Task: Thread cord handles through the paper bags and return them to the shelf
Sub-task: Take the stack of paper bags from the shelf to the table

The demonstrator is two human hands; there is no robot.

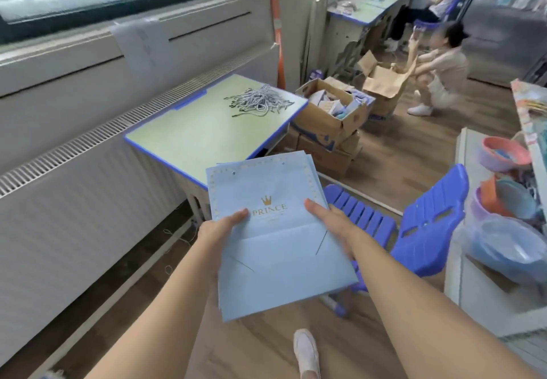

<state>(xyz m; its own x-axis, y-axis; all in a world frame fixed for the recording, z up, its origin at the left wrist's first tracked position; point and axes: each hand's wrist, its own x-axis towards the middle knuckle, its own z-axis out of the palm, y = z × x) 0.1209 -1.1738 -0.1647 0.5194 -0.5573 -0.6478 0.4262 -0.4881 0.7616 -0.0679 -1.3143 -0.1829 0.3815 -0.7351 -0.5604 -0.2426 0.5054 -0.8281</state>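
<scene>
Two hands hold flat bags (275,230) near the desk (189,136) edge.
Left hand (220,233) and right hand (331,224) pinch the stack's sides, thumbs on top; chair (426,224) right.

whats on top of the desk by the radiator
Only a tangled pile of grey cord handles lies at the far end of the desk. The held paper bags cover its near corner, so anything there is hidden.

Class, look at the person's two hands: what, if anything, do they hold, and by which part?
Both hands hold a stack of flat blue paper bags: left hand grips its left edge, right hand its right edge, thumbs on top.
</scene>
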